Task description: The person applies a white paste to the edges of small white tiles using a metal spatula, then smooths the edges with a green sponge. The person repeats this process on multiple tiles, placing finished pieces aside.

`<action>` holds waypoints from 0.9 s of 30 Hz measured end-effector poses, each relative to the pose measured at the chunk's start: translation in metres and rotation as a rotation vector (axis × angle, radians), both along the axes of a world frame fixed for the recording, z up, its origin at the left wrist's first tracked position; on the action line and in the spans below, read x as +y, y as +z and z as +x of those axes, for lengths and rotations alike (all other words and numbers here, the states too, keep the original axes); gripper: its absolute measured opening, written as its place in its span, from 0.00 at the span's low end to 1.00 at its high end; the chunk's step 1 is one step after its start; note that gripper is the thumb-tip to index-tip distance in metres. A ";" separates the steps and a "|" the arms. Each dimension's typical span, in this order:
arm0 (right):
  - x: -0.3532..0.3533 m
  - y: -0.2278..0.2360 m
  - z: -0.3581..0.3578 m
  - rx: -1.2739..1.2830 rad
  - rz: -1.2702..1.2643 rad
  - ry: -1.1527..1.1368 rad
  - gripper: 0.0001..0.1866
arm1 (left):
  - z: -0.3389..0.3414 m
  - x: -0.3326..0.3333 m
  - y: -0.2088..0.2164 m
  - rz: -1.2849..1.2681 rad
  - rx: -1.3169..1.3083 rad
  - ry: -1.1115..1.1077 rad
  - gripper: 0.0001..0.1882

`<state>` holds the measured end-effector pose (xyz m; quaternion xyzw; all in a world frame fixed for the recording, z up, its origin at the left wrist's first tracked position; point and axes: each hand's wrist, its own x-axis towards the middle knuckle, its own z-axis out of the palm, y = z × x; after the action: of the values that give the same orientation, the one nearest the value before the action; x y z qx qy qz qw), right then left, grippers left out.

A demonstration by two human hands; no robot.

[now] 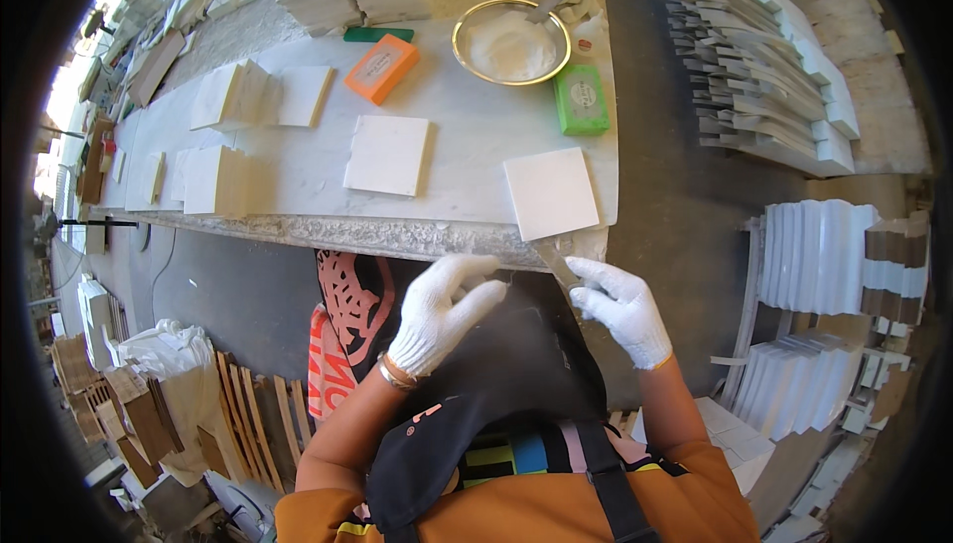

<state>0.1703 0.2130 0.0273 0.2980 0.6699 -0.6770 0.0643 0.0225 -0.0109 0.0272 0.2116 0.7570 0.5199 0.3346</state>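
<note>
Both my hands wear white knit gloves and are over my black apron, in front of the table edge. My left hand (445,313) is open, its thumb and fingers apart. In my right hand (623,311), pinched between thumb and fingers, is a thin grey scraper blade (558,265) that slants up toward the table edge. Just beyond it lies a square white tile (552,194), one corner poking past the edge. A second white tile (388,155) with a chipped left side lies flat further left.
A gold-rimmed bowl (511,42) of white paste with a putty knife (549,2) stands at the back, near a green box (581,100) and an orange box (381,68). Tile stacks (216,181) stand on the left. Stacked white slabs (814,257) line the right side.
</note>
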 end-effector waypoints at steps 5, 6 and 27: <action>-0.053 -0.003 -0.022 0.152 -0.024 0.147 0.29 | 0.017 0.003 -0.008 0.120 -0.432 -0.029 0.21; -0.060 -0.007 -0.024 0.325 0.136 0.184 0.30 | 0.015 0.004 -0.006 0.106 -0.419 0.003 0.19; -0.001 -0.021 0.044 0.005 -0.069 -0.025 0.25 | -0.052 0.041 0.002 -0.086 0.682 -0.065 0.22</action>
<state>0.2147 0.2119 0.0067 0.3024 0.6425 -0.7011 0.0645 -0.0294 0.0300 0.0291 0.3826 0.8394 0.3759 0.0873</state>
